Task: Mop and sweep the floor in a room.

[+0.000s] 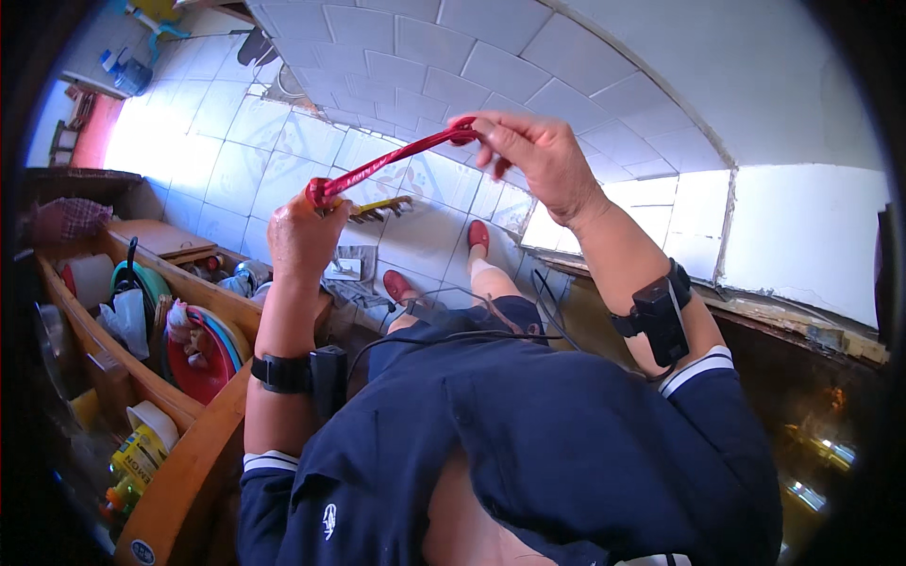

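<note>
A twisted red strap or strip [396,156] with pale print is stretched between my two hands. My left hand [307,236] is closed round its lower end, where the red material bunches up above my fist. My right hand [538,156] is raised higher and further right, with thumb and fingers pinching the looped other end. Beside my left thumb a yellow-brown piece with dark teeth-like bits [382,208] sticks out; whether my left hand holds it too I cannot tell.
A wooden cabinet [222,401] at left holds basins, bags and bottles. White tiles cover the wall [425,42] and the floor [226,189]. A grey cloth [354,269] and a blue-capped water jug [127,71] are visible. A ledge [802,325] runs along the right.
</note>
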Tool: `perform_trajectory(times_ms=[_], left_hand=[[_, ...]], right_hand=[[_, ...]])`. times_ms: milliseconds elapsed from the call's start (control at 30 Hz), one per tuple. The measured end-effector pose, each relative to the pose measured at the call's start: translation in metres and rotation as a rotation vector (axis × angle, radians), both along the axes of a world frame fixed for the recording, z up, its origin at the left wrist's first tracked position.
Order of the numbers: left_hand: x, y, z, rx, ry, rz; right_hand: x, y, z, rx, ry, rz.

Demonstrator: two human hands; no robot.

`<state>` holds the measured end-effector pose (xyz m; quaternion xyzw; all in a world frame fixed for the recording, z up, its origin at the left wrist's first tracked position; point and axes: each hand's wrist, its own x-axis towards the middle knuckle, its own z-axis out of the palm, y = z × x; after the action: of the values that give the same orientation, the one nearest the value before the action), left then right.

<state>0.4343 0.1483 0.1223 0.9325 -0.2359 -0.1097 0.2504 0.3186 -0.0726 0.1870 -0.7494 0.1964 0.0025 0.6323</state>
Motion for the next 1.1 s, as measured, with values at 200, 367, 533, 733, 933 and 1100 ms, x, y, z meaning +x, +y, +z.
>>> perform_trajectory(times_ms=[200,367,533,733,933,1100], left_hand=[[-0.022,-0.027,-0.011,-0.011,-0.042,-0.024],[-0.039,-0.041,-0.019,0.003,-0.004,-0.024],[-0.037,-0.045,-0.016,0.013,-0.025,0.004],[-0.041,-0.054,-0.015,0.069,-0.056,-0.011],[-0.042,-0.052,-0.021,0.027,-0.075,-0.011],[-0.039,-0.049,-0.018,0.012,-0.042,-0.034]], right_hand=[[0.003,-0.017,0.017,0.722,-0.104,-0.136],[0.005,-0.036,0.006,0.731,-0.043,-0.121],[0.011,-0.034,0.018,0.665,0.025,-0.004],[0.026,-0.020,0.020,0.607,0.053,-0.083],[0.029,-0.018,0.015,0.562,-0.007,-0.064],[0.029,-0.007,0.011,0.212,-0.046,-0.062]])
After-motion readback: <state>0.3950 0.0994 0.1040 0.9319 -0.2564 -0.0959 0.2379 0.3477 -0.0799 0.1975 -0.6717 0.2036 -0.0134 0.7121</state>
